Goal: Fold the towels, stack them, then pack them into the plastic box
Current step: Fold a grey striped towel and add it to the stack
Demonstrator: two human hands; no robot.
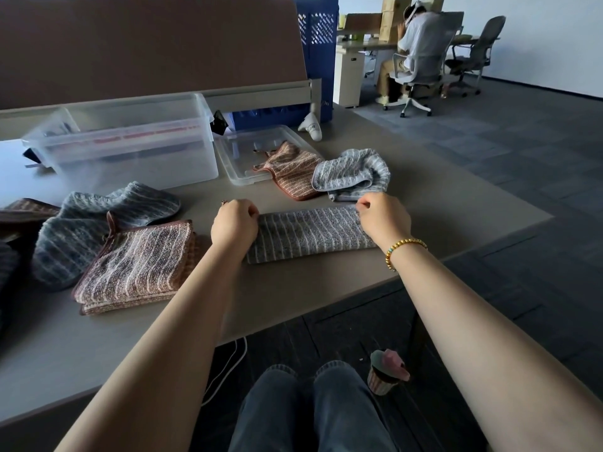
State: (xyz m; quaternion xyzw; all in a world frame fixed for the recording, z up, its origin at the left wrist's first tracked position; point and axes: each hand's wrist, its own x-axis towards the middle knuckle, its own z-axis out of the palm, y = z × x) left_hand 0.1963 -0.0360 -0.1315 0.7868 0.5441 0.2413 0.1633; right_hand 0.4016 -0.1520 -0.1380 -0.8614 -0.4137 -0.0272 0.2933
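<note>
Hands first: your left hand (234, 223) pinches the left end of the grey striped towel (310, 234), and your right hand (383, 218) pinches its far right corner. That towel lies folded into a long strip on the table (293, 295), near its front edge. A folded brown towel (137, 265) sits just to its left. Farther back stands the clear plastic box (130, 141), with its lid (241, 158) beside it.
</note>
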